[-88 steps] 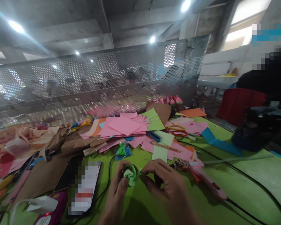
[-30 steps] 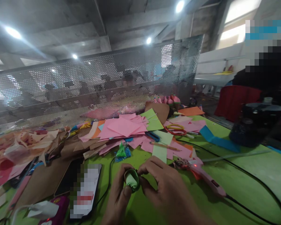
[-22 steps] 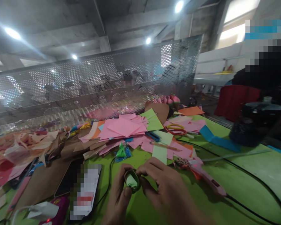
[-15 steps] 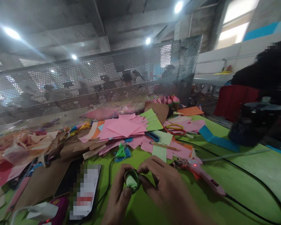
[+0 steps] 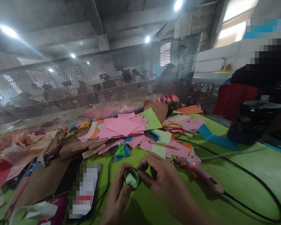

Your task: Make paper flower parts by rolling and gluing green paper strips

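Both my hands meet low in the middle of the view over the green table [image 5: 243, 190]. Between them is a small rolled green paper piece [image 5: 131, 178], tightly coiled like a bud. My left hand [image 5: 118, 197] pinches it from below with thumb and fingers. My right hand [image 5: 162, 181] closes on its right side, fingers curled around it. A pink glue gun [image 5: 202, 175] lies just right of my right hand, its black cord [image 5: 255, 206] trailing off to the right.
A phone [image 5: 83, 189] lies left of my hands beside brown paper. Pink, green and orange paper sheets [image 5: 124, 126] pile up behind, with scissors [image 5: 174, 128] and a perforated metal screen [image 5: 96, 81]. A person in dark clothes sits at the far right.
The loose green paper curl has been wound into a tight roll between my fingers. My hands stayed in the same place; the view shifted slightly.
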Action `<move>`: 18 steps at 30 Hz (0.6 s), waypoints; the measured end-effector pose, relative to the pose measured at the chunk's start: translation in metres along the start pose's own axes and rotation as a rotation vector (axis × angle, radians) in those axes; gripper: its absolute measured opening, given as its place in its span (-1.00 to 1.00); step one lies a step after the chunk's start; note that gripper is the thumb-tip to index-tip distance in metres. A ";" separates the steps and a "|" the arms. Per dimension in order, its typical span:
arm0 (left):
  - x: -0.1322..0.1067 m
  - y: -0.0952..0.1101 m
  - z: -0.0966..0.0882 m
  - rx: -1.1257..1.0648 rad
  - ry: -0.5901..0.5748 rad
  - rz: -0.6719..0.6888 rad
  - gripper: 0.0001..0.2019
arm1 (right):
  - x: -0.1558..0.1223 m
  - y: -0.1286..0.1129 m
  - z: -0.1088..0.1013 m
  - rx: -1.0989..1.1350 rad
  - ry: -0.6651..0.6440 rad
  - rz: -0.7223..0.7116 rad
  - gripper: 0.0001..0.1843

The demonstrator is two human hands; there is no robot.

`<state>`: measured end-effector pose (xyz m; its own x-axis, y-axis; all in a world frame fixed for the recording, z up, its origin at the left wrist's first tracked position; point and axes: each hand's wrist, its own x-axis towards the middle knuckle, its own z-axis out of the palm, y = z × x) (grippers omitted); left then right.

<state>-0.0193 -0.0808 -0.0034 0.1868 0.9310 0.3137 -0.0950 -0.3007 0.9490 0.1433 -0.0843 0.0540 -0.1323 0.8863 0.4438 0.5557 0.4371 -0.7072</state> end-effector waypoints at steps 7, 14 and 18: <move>0.004 -0.008 -0.001 0.009 0.143 -0.087 -0.44 | 0.002 0.006 -0.003 0.097 -0.002 -0.042 -0.88; 0.017 -0.025 -0.011 -0.110 0.071 -0.162 -0.43 | 0.005 0.009 -0.011 0.070 -0.058 -0.201 -0.79; 0.024 -0.026 -0.012 -0.213 -0.007 -0.267 -0.40 | 0.011 0.011 -0.018 0.005 -0.159 -0.320 -0.73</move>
<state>-0.0240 -0.0485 -0.0209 0.2393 0.9693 0.0564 -0.2440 0.0038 0.9698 0.1628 -0.0728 0.0611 -0.4255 0.7168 0.5524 0.4616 0.6970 -0.5488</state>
